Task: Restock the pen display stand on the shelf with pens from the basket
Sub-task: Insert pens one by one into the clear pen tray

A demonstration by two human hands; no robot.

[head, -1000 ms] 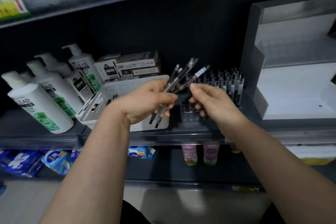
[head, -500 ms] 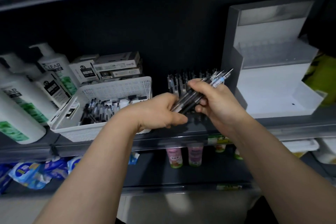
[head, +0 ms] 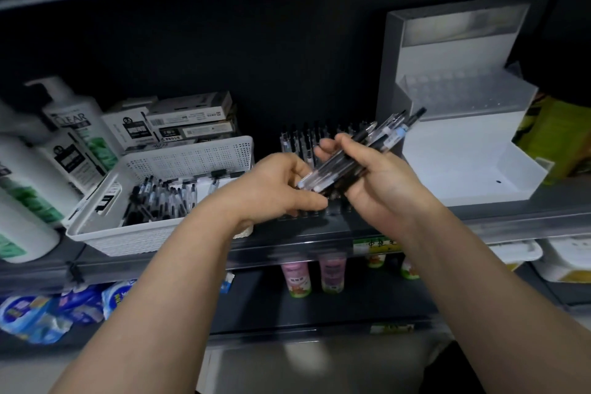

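Head cam: R hand (head: pixel 383 189) grip round pen bundle (head: pixel 348 163), tilted up-right; L hand (head: pixel 275 189) at tips, grip unclear.

Bare forearms (head: pixel 150 297) — bare wrists (head: pixel 224 217)

Both forearms are extending in from 7 and 5 o'clock, the hands meeting near the centre. The right hand (head: pixel 380 184) is gripping a bundle of pens (head: pixel 388 137) slanting toward 2 o'clock. At its 9 o'clock, the left hand (head: pixel 276 190) is curving thumb and fingers about the bundle's lower ends, but it is unclear whether they are pinching.
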